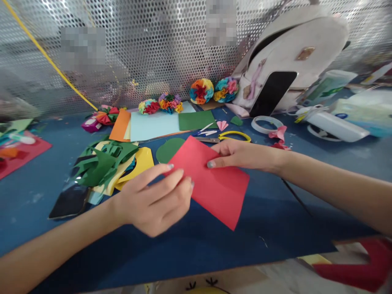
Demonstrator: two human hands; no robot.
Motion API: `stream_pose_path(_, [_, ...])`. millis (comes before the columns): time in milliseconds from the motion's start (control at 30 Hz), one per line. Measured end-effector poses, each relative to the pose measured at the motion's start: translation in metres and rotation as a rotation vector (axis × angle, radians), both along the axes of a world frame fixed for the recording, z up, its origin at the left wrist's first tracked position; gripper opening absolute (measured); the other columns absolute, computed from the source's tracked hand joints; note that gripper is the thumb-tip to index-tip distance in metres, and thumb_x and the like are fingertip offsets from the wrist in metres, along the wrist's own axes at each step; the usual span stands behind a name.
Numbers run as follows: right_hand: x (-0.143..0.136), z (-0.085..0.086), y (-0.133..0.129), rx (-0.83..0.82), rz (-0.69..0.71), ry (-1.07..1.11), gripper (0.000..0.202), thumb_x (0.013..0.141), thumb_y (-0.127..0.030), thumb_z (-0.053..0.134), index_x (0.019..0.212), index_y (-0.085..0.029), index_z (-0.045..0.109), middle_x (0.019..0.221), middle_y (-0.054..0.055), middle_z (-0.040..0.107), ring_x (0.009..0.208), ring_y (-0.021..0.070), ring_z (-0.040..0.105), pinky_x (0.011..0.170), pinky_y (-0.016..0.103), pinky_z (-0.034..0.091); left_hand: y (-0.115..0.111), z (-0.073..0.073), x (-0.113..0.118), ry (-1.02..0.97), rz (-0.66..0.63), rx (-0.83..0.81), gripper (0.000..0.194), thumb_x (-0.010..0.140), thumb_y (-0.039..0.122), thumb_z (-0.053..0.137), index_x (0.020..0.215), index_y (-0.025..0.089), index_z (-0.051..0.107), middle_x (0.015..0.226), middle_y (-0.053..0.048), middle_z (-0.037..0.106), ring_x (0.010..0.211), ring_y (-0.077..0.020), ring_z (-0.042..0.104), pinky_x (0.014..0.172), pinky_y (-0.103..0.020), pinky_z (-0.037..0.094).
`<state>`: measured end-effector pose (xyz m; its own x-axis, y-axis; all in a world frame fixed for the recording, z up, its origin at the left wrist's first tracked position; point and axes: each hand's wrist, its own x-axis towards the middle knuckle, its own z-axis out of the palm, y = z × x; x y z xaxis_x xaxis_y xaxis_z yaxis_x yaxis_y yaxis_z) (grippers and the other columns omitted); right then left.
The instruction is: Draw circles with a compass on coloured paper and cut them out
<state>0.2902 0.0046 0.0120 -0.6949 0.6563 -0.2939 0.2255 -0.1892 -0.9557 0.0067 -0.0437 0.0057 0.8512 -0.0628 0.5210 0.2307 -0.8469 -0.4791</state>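
Note:
A red sheet of paper (219,188) is held tilted above the blue table. My right hand (234,155) pinches its upper edge, thumb on top and fingers behind. At the sheet's left corner is my left hand (159,196), its fingers bent and close to the paper; the thumb is hidden, and the fingertips touch or nearly touch the edge. Behind the sheet lie a green paper circle (171,150) and scissors with yellow handles (235,134).
Green paper scraps (104,161) and a dark phone (70,200) lie left. Farther back are light blue paper (154,124), green paper (197,120) and paper flowers (202,91). A white backpack (294,53) with a phone against it and a tape roll (266,124) stand right.

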Motion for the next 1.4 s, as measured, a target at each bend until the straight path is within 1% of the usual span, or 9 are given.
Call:
stream_pose_path(200, [-0.006, 0.005, -0.005, 0.294, -0.452, 0.127, 0.035, 0.075, -0.050, 0.091, 0.086, -0.020, 0.075, 0.083, 0.004, 0.080, 0.070, 0.0196, 0.073, 0.058, 0.028, 0.057, 0.000, -0.010, 0.020, 0.124, 0.051, -0.429, 0.041, 0.103, 0.009, 0.050, 0.144, 0.006, 0.059, 0.154, -0.022, 0.058, 0.143, -0.0326, 0.058, 0.125, -0.060, 0.038])
stream_pose_path(300, [-0.005, 0.002, -0.002, 0.443, -0.472, 0.125, 0.037, 0.082, -0.056, 0.084, 0.091, -0.021, 0.076, 0.090, 0.005, 0.081, 0.080, 0.0226, 0.075, 0.063, 0.030, 0.058, -0.023, -0.008, 0.025, 0.216, -0.280, -1.036, 0.031, 0.104, 0.016, 0.054, 0.132, 0.014, 0.069, 0.116, -0.007, 0.083, 0.109, -0.0176, 0.078, 0.115, -0.034, 0.052])
stream_pose_path(400, [-0.005, -0.001, -0.002, 0.521, -0.464, 0.076, 0.040, 0.084, -0.059, 0.080, 0.095, -0.021, 0.077, 0.092, 0.006, 0.080, 0.082, 0.0246, 0.075, 0.064, 0.032, 0.058, -0.022, 0.001, 0.019, 0.002, -0.154, -1.345, 0.033, 0.108, 0.023, 0.050, 0.090, 0.017, 0.078, 0.079, -0.001, 0.082, 0.071, -0.0142, 0.077, 0.074, -0.024, 0.060])
stream_pose_path(500, [-0.007, -0.001, -0.004, 0.582, -0.469, 0.060, 0.043, 0.083, -0.061, 0.080, 0.095, -0.019, 0.078, 0.095, 0.007, 0.080, 0.082, 0.0247, 0.074, 0.063, 0.032, 0.057, 0.004, 0.005, 0.007, -0.367, 0.134, -1.408, 0.065, 0.109, 0.042, 0.048, 0.048, 0.019, 0.057, 0.038, 0.003, 0.050, 0.036, -0.0080, 0.049, 0.047, -0.021, 0.044])
stream_pose_path(600, [-0.012, 0.001, -0.008, 0.580, -0.455, 0.087, 0.043, 0.083, -0.060, 0.081, 0.093, -0.019, 0.078, 0.097, 0.008, 0.080, 0.084, 0.0242, 0.074, 0.064, 0.031, 0.057, 0.029, 0.000, 0.001, -0.714, 0.181, -1.465, 0.059, 0.102, 0.058, 0.058, 0.058, 0.019, 0.060, 0.044, 0.004, 0.050, 0.038, -0.0074, 0.046, 0.043, -0.020, 0.039])
stream_pose_path(733, [-0.021, 0.001, -0.015, 0.497, -0.401, 0.107, 0.042, 0.084, -0.061, 0.080, 0.093, -0.020, 0.076, 0.095, 0.007, 0.080, 0.084, 0.0235, 0.074, 0.067, 0.031, 0.059, 0.031, -0.006, 0.007, -0.602, 0.051, -1.730, 0.051, 0.086, 0.065, 0.077, 0.096, 0.015, 0.072, 0.078, -0.006, 0.078, 0.055, -0.0137, 0.068, 0.051, -0.023, 0.058])
stream_pose_path(933, [-0.026, 0.006, -0.019, 0.582, -0.344, 0.071, 0.047, 0.089, -0.067, 0.071, 0.089, -0.020, 0.070, 0.085, 0.004, 0.072, 0.074, 0.0193, 0.066, 0.058, 0.028, 0.051, 0.020, -0.013, 0.014, -0.551, 0.097, -2.002, 0.055, 0.088, 0.065, 0.075, 0.081, 0.011, 0.075, 0.077, -0.013, 0.081, 0.068, -0.0227, 0.078, 0.067, -0.034, 0.068])
stream_pose_path(1100, [-0.017, 0.010, -0.012, 0.751, -0.329, -0.052, 0.052, 0.095, -0.062, 0.066, 0.066, -0.020, 0.054, 0.062, -0.003, 0.046, 0.058, 0.0118, 0.040, 0.051, 0.027, 0.033, 0.021, -0.018, 0.012, -0.635, 0.110, -1.973, 0.052, 0.086, 0.064, 0.077, 0.077, 0.013, 0.075, 0.072, -0.009, 0.079, 0.061, -0.0206, 0.076, 0.065, -0.033, 0.067])
stream_pose_path(1400, [-0.016, 0.013, -0.021, 0.571, -0.275, -0.028, 0.051, 0.093, -0.066, 0.065, 0.070, -0.021, 0.058, 0.069, -0.001, 0.056, 0.062, 0.0146, 0.050, 0.058, 0.030, 0.044, 0.016, -0.017, 0.010, -0.607, 0.194, -1.833, 0.045, 0.086, 0.059, 0.079, 0.077, 0.015, 0.078, 0.076, -0.007, 0.081, 0.066, -0.0205, 0.075, 0.063, -0.029, 0.064])
